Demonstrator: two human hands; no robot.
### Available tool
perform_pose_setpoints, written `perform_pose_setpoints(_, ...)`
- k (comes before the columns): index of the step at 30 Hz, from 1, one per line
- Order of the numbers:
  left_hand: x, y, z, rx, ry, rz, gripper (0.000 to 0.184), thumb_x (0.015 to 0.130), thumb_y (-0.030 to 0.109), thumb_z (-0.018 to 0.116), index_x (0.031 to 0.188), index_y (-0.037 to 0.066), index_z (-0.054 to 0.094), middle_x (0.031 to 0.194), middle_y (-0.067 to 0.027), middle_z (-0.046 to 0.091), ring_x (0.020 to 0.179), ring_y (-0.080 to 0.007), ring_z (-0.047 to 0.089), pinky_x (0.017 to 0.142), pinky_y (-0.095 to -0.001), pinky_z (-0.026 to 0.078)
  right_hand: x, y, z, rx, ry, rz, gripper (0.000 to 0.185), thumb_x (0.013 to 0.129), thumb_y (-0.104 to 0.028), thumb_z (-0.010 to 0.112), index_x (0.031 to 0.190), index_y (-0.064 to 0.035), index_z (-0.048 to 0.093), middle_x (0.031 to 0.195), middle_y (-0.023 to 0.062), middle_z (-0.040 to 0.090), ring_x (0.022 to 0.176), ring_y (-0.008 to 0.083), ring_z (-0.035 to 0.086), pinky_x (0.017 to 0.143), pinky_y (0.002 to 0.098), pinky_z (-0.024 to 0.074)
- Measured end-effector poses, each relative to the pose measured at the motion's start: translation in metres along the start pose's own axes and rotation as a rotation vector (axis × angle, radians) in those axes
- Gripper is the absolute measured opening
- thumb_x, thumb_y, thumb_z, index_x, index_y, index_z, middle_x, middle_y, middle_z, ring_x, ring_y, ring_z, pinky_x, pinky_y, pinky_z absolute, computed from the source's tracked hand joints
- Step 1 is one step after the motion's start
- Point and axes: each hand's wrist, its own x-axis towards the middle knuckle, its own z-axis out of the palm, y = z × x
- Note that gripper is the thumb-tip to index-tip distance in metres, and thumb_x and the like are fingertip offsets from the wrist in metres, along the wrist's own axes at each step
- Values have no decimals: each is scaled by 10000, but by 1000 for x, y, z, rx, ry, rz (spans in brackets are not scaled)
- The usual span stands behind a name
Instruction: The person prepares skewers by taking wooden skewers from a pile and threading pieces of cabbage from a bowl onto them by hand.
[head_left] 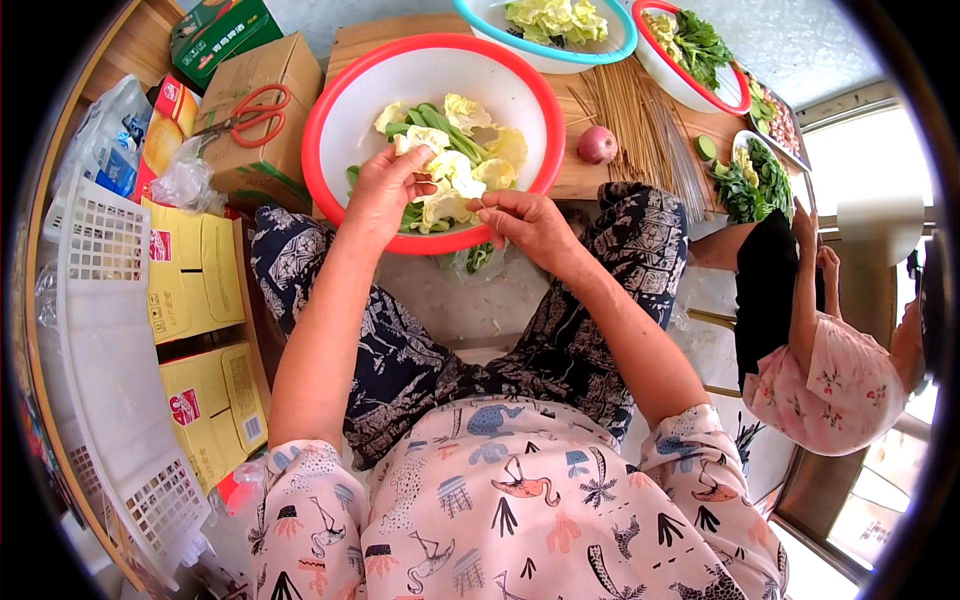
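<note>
- Red-rimmed basin (450, 75) at the edge of the desk (570, 180), head view: yellowish leaves (505, 150) and green stems (432, 122) lie loose inside.
- Left hand (385, 190) is over the basin: fingers clamped on a pale leaf (460, 175), just above the pile.
- Right hand (525, 222) is at the near rim: fingertips together, can't tell if anything's between them.
- Handling: I'd hold the leaf by its firm rib; the frilly edge likely tears.
- Light pinch, short pulls; squeezing probably bruises it.
- Best to work inside the rim, so bits land in the basin, not on the patterned trousers (640, 250).
- Onion (597, 145) and thin sticks (640, 120) lie right of the basin, apart from both hands.
</note>
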Motion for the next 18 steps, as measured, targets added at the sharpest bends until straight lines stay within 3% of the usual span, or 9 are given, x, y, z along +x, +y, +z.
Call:
perform_pose_setpoints(10, 2, -2, 2, 5, 50, 43, 203, 865, 172, 618, 1033, 60, 597, 950, -32, 633, 781, -118, 601, 677, -272, 510, 0, 2, -3, 77, -100, 51, 180, 911, -105, 537, 1014, 5, 637, 639, -34, 543, 571, 33, 493, 543, 178, 395)
perform_pose_setpoints(18, 1, -4, 4, 54, 35, 47, 200, 849, 183, 641, 993, 48, 607, 869, -28, 632, 720, -121, 606, 646, -263, 514, -2, 2, 0, 16, -16, 60, 156, 897, -81, 550, 993, 1, 642, 625, -28, 546, 550, 32, 489, 529, 181, 398)
